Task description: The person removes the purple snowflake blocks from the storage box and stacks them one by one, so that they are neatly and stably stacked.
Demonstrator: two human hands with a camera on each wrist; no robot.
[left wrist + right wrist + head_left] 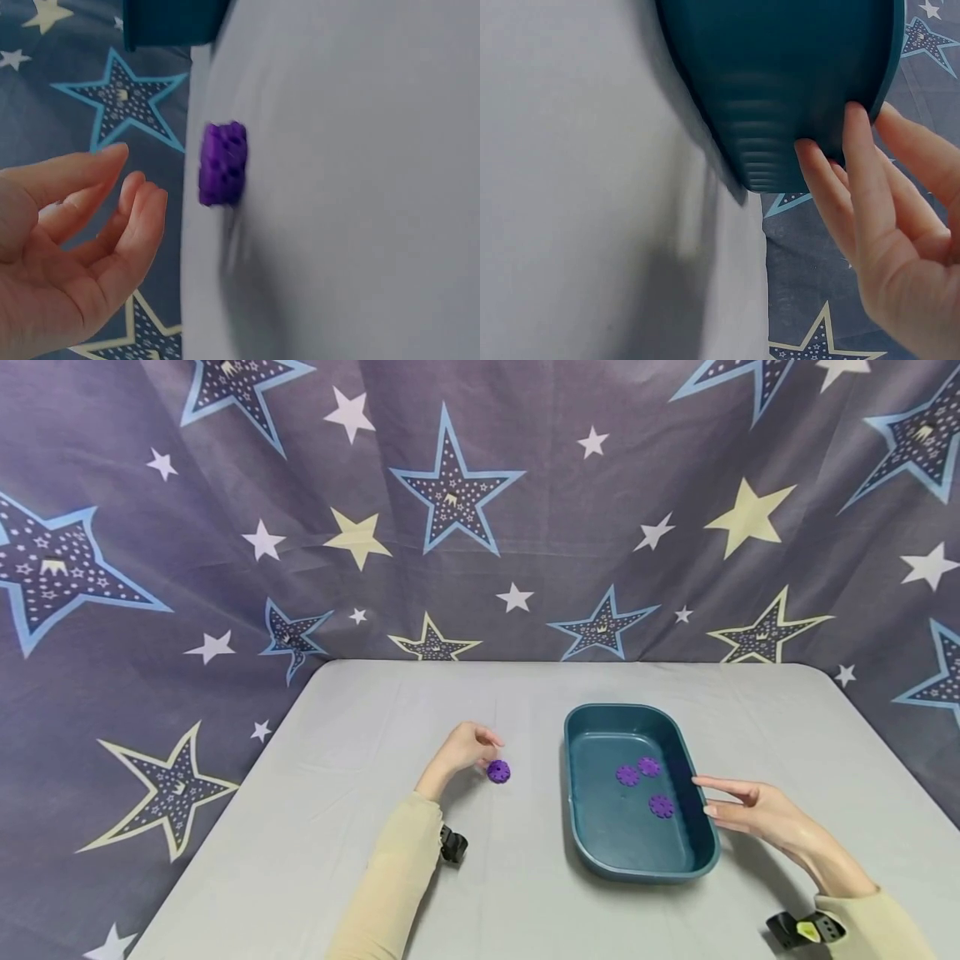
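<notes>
In the head view, my left hand (467,747) hovers over the left-middle of the table beside a small purple, knobbly, hole-studded piece (498,772). The left wrist view shows that purple piece (223,164) apart from the loosely curved fingers (142,225), with nothing between them. On the right, a dark teal rectangular tray (611,843) has rounded corners. Three flat purple notched discs (627,775) lie inside it. My right hand (765,814) is at the tray's right side. Its extended fingers (870,180) rest with their tips against the outer wall and rim (889,82).
A pale grey cloth covers the table (315,827). Behind it hangs a dark curtain (525,527) printed with stars. Black wrist devices (453,845) sit at both sleeves.
</notes>
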